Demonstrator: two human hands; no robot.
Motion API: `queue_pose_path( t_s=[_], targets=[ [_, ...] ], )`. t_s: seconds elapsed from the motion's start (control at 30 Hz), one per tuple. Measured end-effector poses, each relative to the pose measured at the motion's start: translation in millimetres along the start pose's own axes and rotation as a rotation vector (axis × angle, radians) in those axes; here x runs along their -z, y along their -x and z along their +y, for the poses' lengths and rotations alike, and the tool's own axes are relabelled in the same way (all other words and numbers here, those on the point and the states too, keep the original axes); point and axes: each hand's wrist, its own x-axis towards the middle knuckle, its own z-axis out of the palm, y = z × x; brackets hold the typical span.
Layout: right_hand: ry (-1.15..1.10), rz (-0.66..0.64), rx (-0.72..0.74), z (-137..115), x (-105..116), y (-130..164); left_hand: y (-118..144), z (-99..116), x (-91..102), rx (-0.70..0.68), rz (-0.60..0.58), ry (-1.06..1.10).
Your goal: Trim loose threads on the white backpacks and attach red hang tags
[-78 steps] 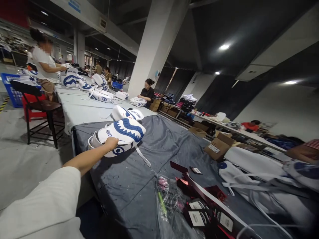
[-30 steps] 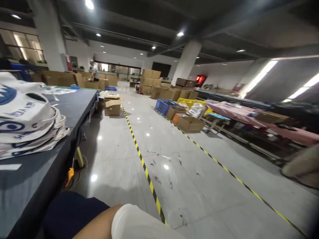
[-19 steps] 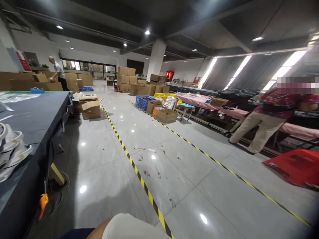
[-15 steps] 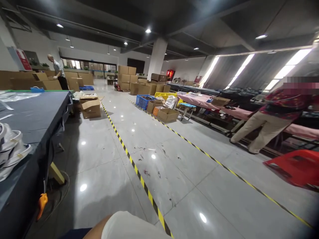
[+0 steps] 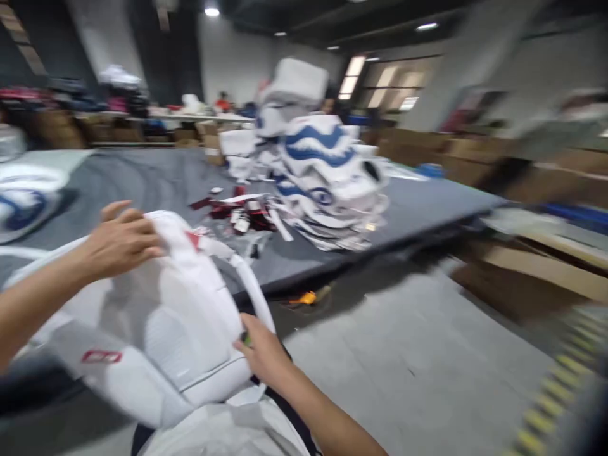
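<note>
— Backpack (image 5: 180,316), the white one: where have you got it?

— On my lap, at the near edge of the grey table (image 5: 156,171), with its padded back panel facing up at me. A small red label sits low on its left side, and a white shoulder strap (image 5: 251,285) arcs over its right side.

— And your hands?

— My left hand (image 5: 121,237) lies on the top of the bag, fingers spread loosely and curled over the upper edge. My right hand (image 5: 261,348) is at the lower right side of the bag, just where the strap comes down, fingers closed against it. Whether it is pinching the strap itself or only the edge of the bag, I cannot tell; the view is blurred. Something small and green shows at my fingertips, too smeared to name.

— What is around you?

— Further along the table stands a pile of white bags with blue shark-mouth prints (image 5: 323,171), stacked high. Between that pile and my bag lies a scatter of dark red and white tags (image 5: 237,212). Another white and blue bag (image 5: 23,199) lies at the far left. Off the table's edge there is grey floor (image 5: 403,367), with brown cartons (image 5: 532,266) at the right.
</note>
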Motion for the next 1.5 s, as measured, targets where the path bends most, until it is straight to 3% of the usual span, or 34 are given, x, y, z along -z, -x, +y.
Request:
queue_pose_path(
  t_s=[0.07,0.13,0.2,0.33,0.43,0.53,0.63,0.8,0.93,1.07,1.27,1.5],
  targets=[
    [0.015,0.017,0.034,14.0,3.0,-7.1,17.5,-19.8,14.4,-0.030,-0.169,-0.119],
    [0.030,0.031,0.070,27.0,-0.5,-16.0,23.6,-23.3,11.2,0.038,-0.176,-0.188],
    [0.040,0.012,0.082,37.3,-9.3,-22.7,28.1,-9.5,-6.1,0.068,-0.119,-0.202],
    [0.044,-0.012,0.017,43.8,-19.2,-28.2,48.4,39.8,-53.5,-0.096,-0.156,-0.055],
    [-0.120,0.045,-0.018,32.4,-0.4,-30.5,57.3,55.9,-75.7,-0.052,-0.206,-0.011],
    [-0.342,0.107,0.029,11.1,32.5,-39.0,53.3,52.2,-89.1,0.027,-0.221,0.000],
    [-0.478,0.058,0.077,-10.6,54.7,-56.8,52.3,50.5,-101.6,0.083,-0.169,0.011],
    [-0.701,0.104,0.044,-34.1,44.2,-95.0,71.3,58.3,-119.0,0.011,0.043,-0.022],
    [-0.658,0.232,0.001,-39.8,18.2,-114.9,81.1,56.6,-126.2,-0.080,0.192,-0.031],
    [-0.540,0.361,0.076,-42.6,0.6,-124.7,80.6,55.6,-129.1,-0.084,0.245,-0.027],
    [-0.278,0.329,0.280,-45.5,-5.0,-132.6,80.5,55.7,-131.9,-0.078,0.270,-0.018],
    [-0.158,0.315,0.312,-44.1,-3.6,-134.5,81.2,52.9,-134.1,-0.079,0.279,-0.018]
  ],
)
